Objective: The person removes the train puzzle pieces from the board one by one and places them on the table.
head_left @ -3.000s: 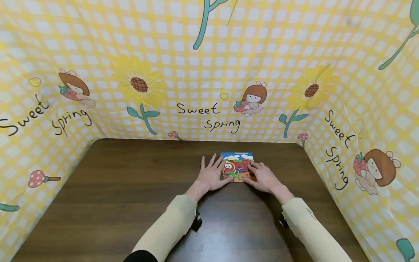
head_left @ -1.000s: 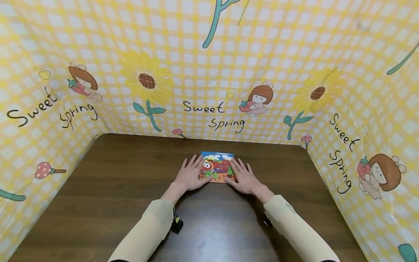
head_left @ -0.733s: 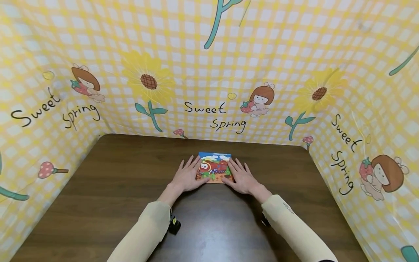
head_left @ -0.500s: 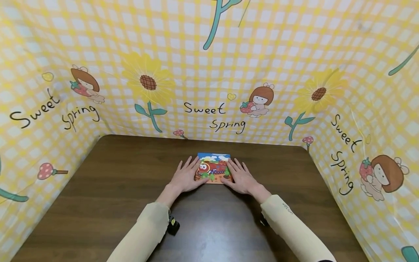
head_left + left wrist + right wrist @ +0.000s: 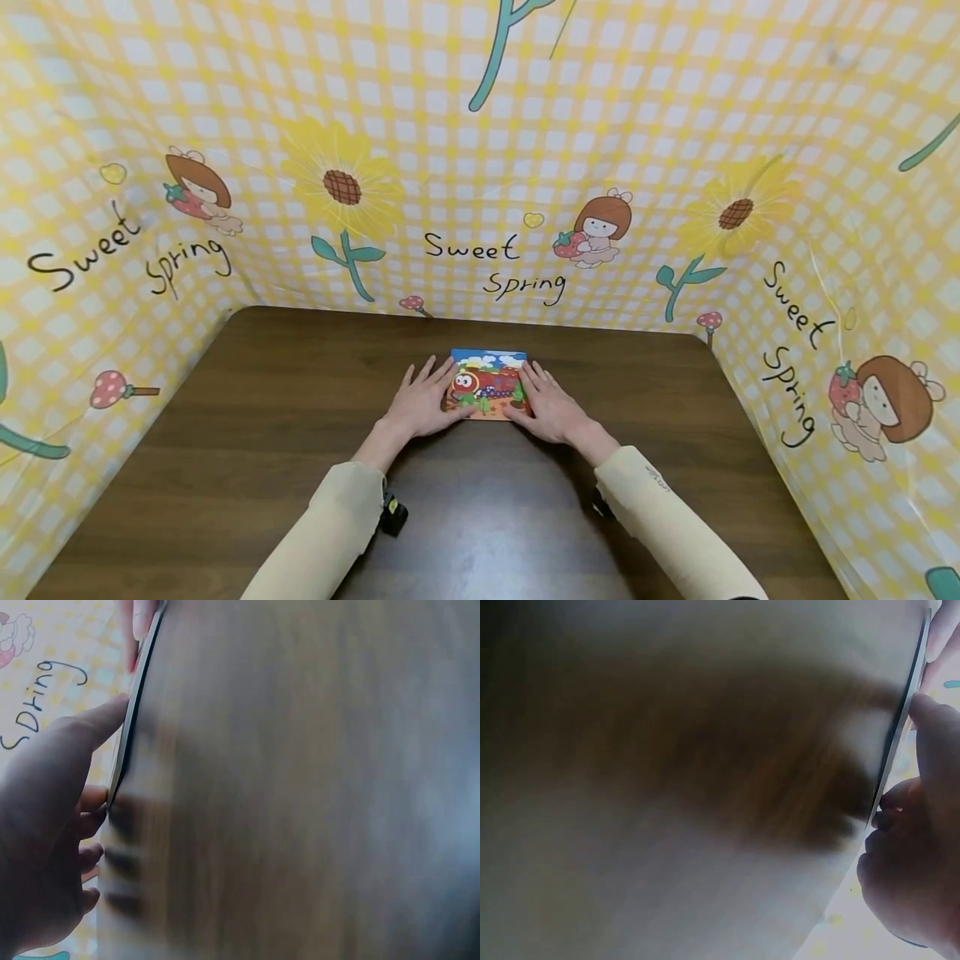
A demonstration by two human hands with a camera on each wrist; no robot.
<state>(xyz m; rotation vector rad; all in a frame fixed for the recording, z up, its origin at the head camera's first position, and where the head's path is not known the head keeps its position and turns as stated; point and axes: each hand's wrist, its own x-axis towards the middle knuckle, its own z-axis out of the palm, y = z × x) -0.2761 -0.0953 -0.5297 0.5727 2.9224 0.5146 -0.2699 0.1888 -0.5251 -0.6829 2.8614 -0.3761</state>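
My left grip [image 5: 422, 408] is spread wide, fingers extended and fanned apart, the forefinger against the left side of the picture board [image 5: 486, 383], the thumb [image 5: 460, 413] reaching well away from it to the board's near edge. My right grip [image 5: 553, 412] mirrors it: long, straight fingers laid along the board's right side, thumb [image 5: 516, 414] at the near edge, with a stretch of that edge showing between my two thumbs. In both wrist views the board appears edge-on as a thin strip, and the thumb tips meet it there; the area around is blurred.

The board lies flat on the counter [image 5: 300, 417], between my palms. It looks slightly wider from side to side than deep, though with the slanted view I can't be sure which axis is longer. Its picture is upright to me: blue sky along the far edge, orange ground along the near one. The red train [image 5: 495, 383] printed across it points to the board's left, its eyed front on that side.

Nearer me than the board, each forearm wears a pale sleeve [image 5: 322, 521], with a small black device [image 5: 393, 514] at the left wrist. Beyond the board rises a yellow-checked cloth [image 5: 450, 183], printed with sunflowers [image 5: 342, 187] and "Sweet Spring".
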